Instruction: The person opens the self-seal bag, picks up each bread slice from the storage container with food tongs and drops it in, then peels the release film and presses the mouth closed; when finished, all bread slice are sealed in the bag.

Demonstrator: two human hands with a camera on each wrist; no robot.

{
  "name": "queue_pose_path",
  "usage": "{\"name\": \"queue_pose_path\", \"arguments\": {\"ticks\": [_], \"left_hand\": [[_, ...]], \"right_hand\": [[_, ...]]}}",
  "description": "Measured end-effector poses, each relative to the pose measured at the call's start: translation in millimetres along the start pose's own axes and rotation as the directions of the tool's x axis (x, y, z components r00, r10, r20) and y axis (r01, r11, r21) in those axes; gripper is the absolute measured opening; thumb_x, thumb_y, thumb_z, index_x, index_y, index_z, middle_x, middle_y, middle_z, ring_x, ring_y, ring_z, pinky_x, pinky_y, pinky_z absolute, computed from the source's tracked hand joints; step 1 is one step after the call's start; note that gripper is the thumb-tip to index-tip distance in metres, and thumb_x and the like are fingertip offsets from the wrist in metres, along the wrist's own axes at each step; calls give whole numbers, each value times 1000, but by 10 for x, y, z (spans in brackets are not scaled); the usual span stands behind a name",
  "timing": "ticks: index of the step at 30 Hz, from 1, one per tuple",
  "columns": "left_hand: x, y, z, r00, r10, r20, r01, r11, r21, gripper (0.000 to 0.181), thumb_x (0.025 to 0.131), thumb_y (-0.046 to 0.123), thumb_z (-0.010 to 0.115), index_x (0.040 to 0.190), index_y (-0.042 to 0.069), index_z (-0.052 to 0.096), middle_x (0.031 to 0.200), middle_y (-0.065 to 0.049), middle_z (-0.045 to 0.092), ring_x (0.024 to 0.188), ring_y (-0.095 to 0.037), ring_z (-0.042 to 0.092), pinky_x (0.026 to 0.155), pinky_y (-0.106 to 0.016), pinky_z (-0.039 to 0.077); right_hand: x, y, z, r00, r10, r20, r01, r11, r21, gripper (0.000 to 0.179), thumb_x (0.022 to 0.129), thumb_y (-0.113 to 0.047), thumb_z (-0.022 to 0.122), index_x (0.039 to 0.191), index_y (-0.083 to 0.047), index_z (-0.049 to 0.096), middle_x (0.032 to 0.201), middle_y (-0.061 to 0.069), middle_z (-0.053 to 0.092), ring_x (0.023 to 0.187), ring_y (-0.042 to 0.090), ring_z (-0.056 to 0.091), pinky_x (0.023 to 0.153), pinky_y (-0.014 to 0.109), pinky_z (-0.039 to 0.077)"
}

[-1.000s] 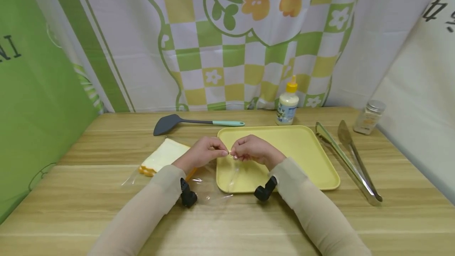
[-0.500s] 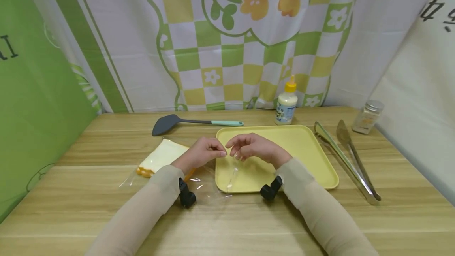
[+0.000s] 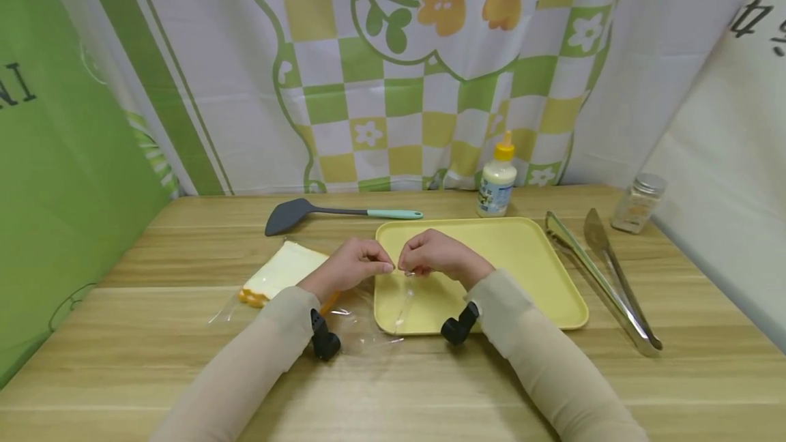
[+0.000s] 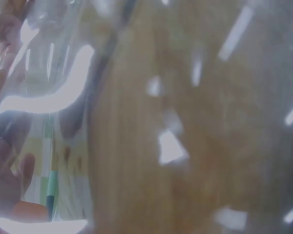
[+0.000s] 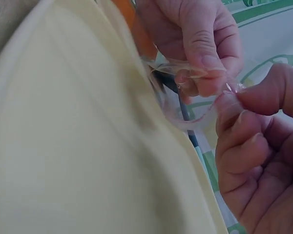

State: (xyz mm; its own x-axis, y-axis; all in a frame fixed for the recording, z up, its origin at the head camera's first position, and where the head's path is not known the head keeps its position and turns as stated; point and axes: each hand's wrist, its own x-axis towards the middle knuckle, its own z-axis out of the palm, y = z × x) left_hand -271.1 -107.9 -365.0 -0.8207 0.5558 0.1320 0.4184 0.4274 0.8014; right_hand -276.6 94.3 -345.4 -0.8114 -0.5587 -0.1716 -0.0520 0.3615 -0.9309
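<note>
Bread slices (image 3: 287, 270) lie at the left of the table in a clear plastic bag (image 3: 368, 336), whose loose end reaches over the yellow tray's near left corner. My left hand (image 3: 353, 264) pinches the bag's film between thumb and forefinger, its forearm crossing the bread. Close beside it, my right hand (image 3: 443, 258) pinches the bag's edge; the right wrist view shows this right hand (image 5: 259, 156) with thumb and fingertip on the film (image 5: 185, 122), facing the left hand (image 5: 200, 39). Glossy film (image 4: 136, 146) with bright reflections fills the left wrist view.
The yellow tray (image 3: 491, 278) lies under and right of my hands. Behind it stands a yellow-capped squeeze bottle (image 3: 496, 186). A spatula (image 3: 334, 211) lies at the back left, metal tongs (image 3: 604, 285) lie on the right, and a shaker jar (image 3: 638, 203) stands at the back right corner.
Half a second ago my right hand was lifted slightly away with its fingers spread; now it is back beside the left, pinching the bag. My left hand has stayed nearly still.
</note>
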Motion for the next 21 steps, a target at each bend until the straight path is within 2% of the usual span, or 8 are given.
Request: {"name": "queue_pose_path", "arguments": {"ticks": [9, 15, 21], "left_hand": [[-1, 4, 4, 1000, 7, 14, -7, 1000, 28, 9, 86, 9, 64, 83, 3, 71, 84, -5, 66, 79, -13, 53, 72, -28, 44], [1, -17, -1, 1000, -10, 13, 10, 1000, 9, 9, 86, 8, 64, 84, 2, 70, 85, -6, 66, 79, -13, 53, 72, -28, 44], [1, -30, 8, 1000, -2, 3, 2, 1000, 8, 8, 86, 8, 65, 83, 2, 70, 84, -6, 67, 79, -12, 53, 71, -28, 44]], "right_hand": [[-6, 72, -10, 1000, 19, 13, -20, 995, 95, 12, 76, -1, 54, 73, -3, 65, 60, 0, 54, 53, 11, 42, 50, 22, 34], [-7, 85, -15, 999, 12, 37, -17, 991, 133, 10, 79, -2, 56, 78, -2, 66, 64, 1, 57, 56, 10, 45, 52, 21, 38], [9, 67, -5, 998, 8, 59, -16, 991, 136, 13, 81, -4, 54, 75, -5, 66, 65, 0, 58, 56, 10, 46, 52, 21, 37]]}}
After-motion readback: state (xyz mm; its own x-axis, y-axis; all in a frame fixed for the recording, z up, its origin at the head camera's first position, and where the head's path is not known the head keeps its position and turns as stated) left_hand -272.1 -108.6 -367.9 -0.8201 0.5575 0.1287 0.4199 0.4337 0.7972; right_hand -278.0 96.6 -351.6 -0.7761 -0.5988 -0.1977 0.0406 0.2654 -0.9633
